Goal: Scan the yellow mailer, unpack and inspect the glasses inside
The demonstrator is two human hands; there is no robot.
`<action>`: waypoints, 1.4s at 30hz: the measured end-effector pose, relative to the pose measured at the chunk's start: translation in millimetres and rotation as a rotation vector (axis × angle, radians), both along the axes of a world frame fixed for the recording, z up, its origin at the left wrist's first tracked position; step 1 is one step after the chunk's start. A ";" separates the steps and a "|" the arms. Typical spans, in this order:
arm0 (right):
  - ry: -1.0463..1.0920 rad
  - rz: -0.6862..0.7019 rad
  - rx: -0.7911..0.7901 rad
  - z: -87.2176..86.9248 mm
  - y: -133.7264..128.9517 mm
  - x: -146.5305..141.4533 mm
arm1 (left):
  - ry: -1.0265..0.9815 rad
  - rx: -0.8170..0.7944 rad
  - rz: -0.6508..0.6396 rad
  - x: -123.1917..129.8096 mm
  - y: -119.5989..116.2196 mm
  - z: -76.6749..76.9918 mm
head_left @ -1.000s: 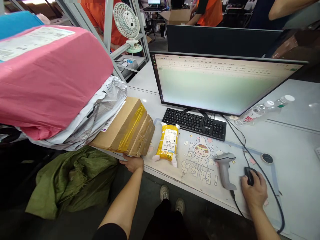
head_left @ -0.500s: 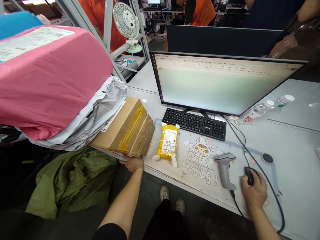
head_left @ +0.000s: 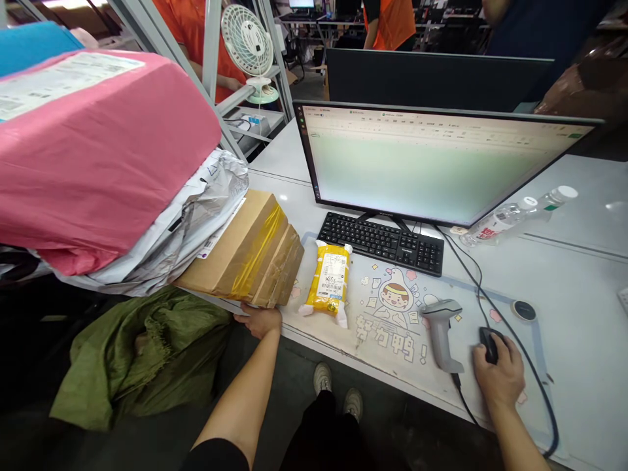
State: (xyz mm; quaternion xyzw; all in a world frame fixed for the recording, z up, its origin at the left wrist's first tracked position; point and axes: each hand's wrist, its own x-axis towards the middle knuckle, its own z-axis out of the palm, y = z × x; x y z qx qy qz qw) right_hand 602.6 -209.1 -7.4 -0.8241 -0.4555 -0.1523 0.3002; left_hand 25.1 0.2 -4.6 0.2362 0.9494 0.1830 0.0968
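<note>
Beneath the near edge of a brown cardboard box (head_left: 245, 255) with yellow tape is my left hand (head_left: 260, 320), at the desk's front edge; its fingers are partly hidden under the box. My right hand (head_left: 500, 373) is wrapped over a black mouse (head_left: 489, 345) on the desk mat. A grey barcode scanner (head_left: 441, 333) lies just left of the mouse. Between the box and the scanner lies a yellow package (head_left: 331, 278) with a white label, below the black keyboard (head_left: 383, 242). The monitor (head_left: 441, 163) shows a mostly blank spreadsheet-like window.
Pink (head_left: 112, 157) and white parcels (head_left: 196, 216) are piled at the left, above a green sack (head_left: 147, 353). Bottles (head_left: 505, 219) stand or lean right of the monitor. A fan (head_left: 248, 42) sits on a metal rack. People stand behind the desk.
Behind the desk, the people in orange have shifted slightly, and an arm now shows near the fan. My hands, the box and the yellow package have not visibly moved.
</note>
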 end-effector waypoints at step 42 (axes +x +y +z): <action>-0.030 -0.009 0.041 -6.6 -0.2 4.5 | 0.009 -0.011 -0.006 -2.9 0.7 -5.3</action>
